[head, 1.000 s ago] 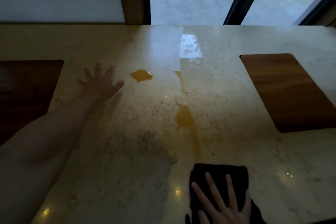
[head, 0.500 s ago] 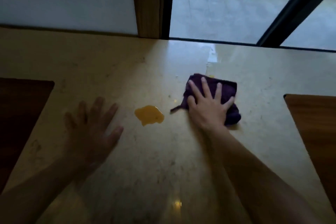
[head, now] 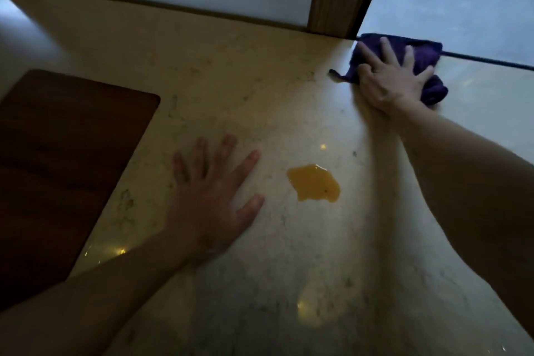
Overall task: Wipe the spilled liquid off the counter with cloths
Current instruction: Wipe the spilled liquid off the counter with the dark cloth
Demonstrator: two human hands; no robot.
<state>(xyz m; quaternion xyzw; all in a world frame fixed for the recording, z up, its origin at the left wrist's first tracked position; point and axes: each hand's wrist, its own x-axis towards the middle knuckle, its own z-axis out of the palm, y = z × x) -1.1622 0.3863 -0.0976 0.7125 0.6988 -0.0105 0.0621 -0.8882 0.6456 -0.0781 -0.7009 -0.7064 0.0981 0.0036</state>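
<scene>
Pressure from our flat, spread right hand [head: 393, 81] pins the crumpled purple cloth [head: 424, 61] at the beige marble counter's [head: 231, 81] far edge, so we drag it to the orange puddle [head: 313, 182] beside our splayed, empty left hand [head: 213, 191].

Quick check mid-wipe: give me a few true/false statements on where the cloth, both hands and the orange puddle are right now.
1. The right hand presses the purple cloth at the counter's far edge. True.
2. The orange puddle is under the cloth. False: it lies uncovered, between the two arms.
3. The left hand holds a second cloth. False: it rests flat and empty on the counter.
4. A dark wooden inset lies left of the left hand. True.
</scene>
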